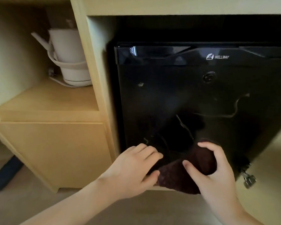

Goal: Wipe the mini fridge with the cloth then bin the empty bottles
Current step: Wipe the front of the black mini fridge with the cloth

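Observation:
A black mini fridge [193, 95] with a WELLWAY logo sits shut inside a pale wooden cabinet. A dark brown cloth [180, 177] is bunched against the bottom of its glossy door. My right hand [216, 169] grips the cloth's right end, fingers curled round it. My left hand [133, 166] pinches the cloth's left end between thumb and fingers, near the door's lower left corner. No bottles are in view.
A white electric kettle [70, 57] with its cord stands on the open wooden shelf [47, 101] to the left. Below it is a closed cabinet door [55, 151]. A metal hinge [248, 179] sticks out at the fridge's lower right. Beige floor lies below.

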`<state>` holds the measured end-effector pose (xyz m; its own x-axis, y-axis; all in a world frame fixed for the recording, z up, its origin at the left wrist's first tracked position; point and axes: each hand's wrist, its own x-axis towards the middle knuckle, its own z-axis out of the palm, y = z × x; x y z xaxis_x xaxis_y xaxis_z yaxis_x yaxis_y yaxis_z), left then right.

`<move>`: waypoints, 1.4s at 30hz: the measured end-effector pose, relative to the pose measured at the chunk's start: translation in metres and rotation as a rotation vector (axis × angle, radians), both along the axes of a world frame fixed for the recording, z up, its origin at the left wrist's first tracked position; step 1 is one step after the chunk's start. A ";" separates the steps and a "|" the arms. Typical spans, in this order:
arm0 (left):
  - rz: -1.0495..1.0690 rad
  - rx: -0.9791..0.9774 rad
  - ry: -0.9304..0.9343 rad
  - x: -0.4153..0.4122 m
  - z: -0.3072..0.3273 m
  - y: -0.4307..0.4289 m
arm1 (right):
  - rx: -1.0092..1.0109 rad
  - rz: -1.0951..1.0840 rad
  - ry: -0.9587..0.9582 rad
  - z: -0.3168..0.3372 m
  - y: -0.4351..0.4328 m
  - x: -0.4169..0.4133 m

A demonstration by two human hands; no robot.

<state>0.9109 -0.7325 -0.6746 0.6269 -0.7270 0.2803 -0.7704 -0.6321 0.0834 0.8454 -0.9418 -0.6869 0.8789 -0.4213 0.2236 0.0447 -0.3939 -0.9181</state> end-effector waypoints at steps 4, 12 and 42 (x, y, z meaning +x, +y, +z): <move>-0.055 0.010 -0.076 0.004 0.007 -0.003 | -0.025 0.004 -0.006 0.011 -0.007 0.004; -0.046 -0.140 -0.297 0.015 0.063 0.014 | -0.149 -0.086 -0.113 0.046 -0.010 0.010; 0.408 -0.111 -0.650 0.078 0.138 0.014 | -0.658 -0.361 -0.711 0.113 -0.004 0.090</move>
